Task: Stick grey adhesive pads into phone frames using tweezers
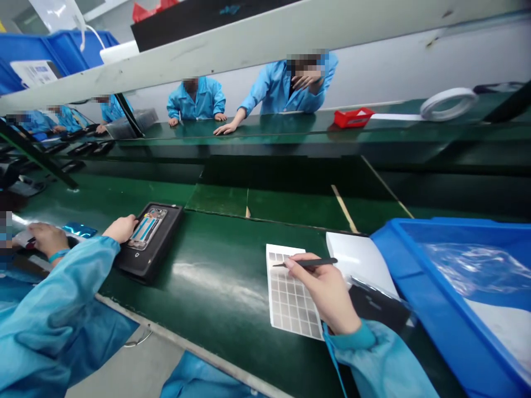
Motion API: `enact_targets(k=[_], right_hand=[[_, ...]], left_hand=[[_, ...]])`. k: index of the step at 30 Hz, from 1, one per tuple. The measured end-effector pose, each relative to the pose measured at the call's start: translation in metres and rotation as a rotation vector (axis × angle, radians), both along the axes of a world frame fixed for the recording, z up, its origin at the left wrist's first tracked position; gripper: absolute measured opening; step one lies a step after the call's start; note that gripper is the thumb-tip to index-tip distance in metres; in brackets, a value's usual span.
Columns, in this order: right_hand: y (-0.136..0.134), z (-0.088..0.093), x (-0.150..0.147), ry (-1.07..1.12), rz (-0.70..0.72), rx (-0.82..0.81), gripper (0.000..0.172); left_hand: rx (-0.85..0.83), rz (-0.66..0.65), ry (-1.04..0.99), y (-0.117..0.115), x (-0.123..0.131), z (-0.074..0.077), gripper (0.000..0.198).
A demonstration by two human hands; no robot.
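Observation:
My right hand [326, 290] is closed around a pair of black tweezers [311, 262]. Their thin tips point left, over a white sheet of grey square stickers [292, 304] lying on the green bench. At the left, my left hand [121, 228] grips the side edge of a black tray [143, 261]; its fingertips are partly hidden there. In the tray's recess lies an opened phone frame [146, 229] with blue strips and metal parts showing.
A blue bin [448, 309] with clear plastic stands at the right, beside white sheets [359, 260] and a black packet [377, 309]. A co-worker's hand [47, 239] is close on the left. Across the bench are people, a red tape holder [353, 118] and a white roll [448, 105].

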State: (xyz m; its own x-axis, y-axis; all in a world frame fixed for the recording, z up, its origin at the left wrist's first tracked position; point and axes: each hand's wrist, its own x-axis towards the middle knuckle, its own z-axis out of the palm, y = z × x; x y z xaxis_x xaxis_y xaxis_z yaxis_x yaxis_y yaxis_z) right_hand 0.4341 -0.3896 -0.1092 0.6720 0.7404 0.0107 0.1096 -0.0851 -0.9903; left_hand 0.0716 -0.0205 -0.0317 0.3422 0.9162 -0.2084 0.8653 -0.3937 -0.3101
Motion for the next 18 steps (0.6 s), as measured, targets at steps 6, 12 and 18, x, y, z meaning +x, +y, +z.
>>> enact_targets(k=[6, 12, 18], right_hand=[[0.005, -0.006, -0.007, -0.502, 0.006, 0.170, 0.017], [0.005, -0.020, -0.010, -0.966, 0.087, 0.232, 0.018], [-0.002, -0.020, -0.014, -1.121, 0.045, 0.228, 0.018]], left_hand=[[0.232, -0.126, -0.093, -0.046, 0.056, 0.005, 0.038], [-0.063, -0.590, -0.509, -0.139, 0.171, -0.031, 0.025], [-0.353, -0.622, -1.099, -0.182, 0.255, -0.063, 0.033]])
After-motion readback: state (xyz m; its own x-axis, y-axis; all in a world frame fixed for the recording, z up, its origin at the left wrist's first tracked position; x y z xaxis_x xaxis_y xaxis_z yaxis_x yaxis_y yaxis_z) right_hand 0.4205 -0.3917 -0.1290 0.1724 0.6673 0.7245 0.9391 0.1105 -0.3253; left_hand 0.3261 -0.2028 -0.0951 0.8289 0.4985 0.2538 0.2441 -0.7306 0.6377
